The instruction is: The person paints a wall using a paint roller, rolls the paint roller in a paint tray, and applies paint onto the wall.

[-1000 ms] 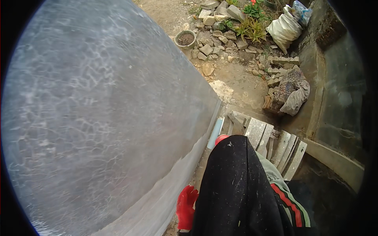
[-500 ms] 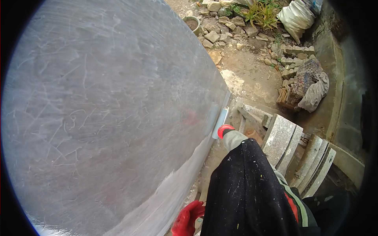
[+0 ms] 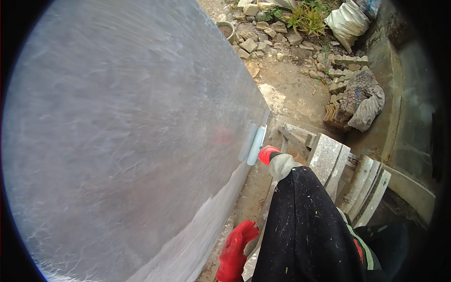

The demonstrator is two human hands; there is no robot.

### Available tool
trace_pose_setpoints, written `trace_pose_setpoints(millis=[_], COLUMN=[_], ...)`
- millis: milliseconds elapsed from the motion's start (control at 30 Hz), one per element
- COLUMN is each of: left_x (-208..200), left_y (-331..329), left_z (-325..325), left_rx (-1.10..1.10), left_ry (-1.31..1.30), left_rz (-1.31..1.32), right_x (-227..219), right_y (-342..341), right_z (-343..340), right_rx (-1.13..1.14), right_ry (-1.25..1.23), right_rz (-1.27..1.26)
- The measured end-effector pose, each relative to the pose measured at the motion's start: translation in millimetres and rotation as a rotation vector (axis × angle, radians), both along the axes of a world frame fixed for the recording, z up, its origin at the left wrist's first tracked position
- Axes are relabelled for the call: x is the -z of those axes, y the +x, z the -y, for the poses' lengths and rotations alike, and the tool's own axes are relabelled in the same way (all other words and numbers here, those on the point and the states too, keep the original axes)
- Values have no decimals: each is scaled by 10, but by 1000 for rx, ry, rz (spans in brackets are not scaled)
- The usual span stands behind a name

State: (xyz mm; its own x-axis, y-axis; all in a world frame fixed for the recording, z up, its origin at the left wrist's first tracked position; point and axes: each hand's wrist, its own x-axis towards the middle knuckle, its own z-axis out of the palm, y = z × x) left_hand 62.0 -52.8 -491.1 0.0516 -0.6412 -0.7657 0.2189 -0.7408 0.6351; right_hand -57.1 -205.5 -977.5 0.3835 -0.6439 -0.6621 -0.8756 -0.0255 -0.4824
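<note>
Red-gloved hands: two, the left hand and the right hand; clock directions are counted as this view lies, with twelve at the top.
Paint roller: one, a pale blue cylinder; it lies just off the right hand, at its ten o'clock, and well apart from the left hand, at about its twelve.
Right hand: it is closed and has hold of the roller by the handle side; the handle itself is mostly hidden, and a paint-spotted black sleeve with a grey cuff follows behind.
Left hand: half open, fingers loosely extended, it holds nothing.
Wall: one, a large, shiny grey surface, at the roller's nine o'clock; one whitish band follows its lower edge. Whether roller and wall touch, I cannot tell.
Open room: a narrow strip of brown ground runs along this lower edge and becomes wider toward one o'clock.
Boards: at least five pale wooden boards, from three to four o'clock of the right hand, limiting that side.
Farther away: one round plant pot at eleven, one white sack at one, one netted bundle with grey cloth at two; the stones are too many for counting.
</note>
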Motion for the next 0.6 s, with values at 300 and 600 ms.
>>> trace_pose_setpoints(millis=[300,600], left_x=[-1433,-3132], left_y=[-201,-832], left_z=[45,-116], left_rx=[149,66], left_ry=[31,33], left_rz=[93,-118], right_x=[-3320,-7195], right_y=[-670,-1220], right_z=[-62,-256], right_rx=[80,429], right_ry=[-61,131], right_rz=[128,352])
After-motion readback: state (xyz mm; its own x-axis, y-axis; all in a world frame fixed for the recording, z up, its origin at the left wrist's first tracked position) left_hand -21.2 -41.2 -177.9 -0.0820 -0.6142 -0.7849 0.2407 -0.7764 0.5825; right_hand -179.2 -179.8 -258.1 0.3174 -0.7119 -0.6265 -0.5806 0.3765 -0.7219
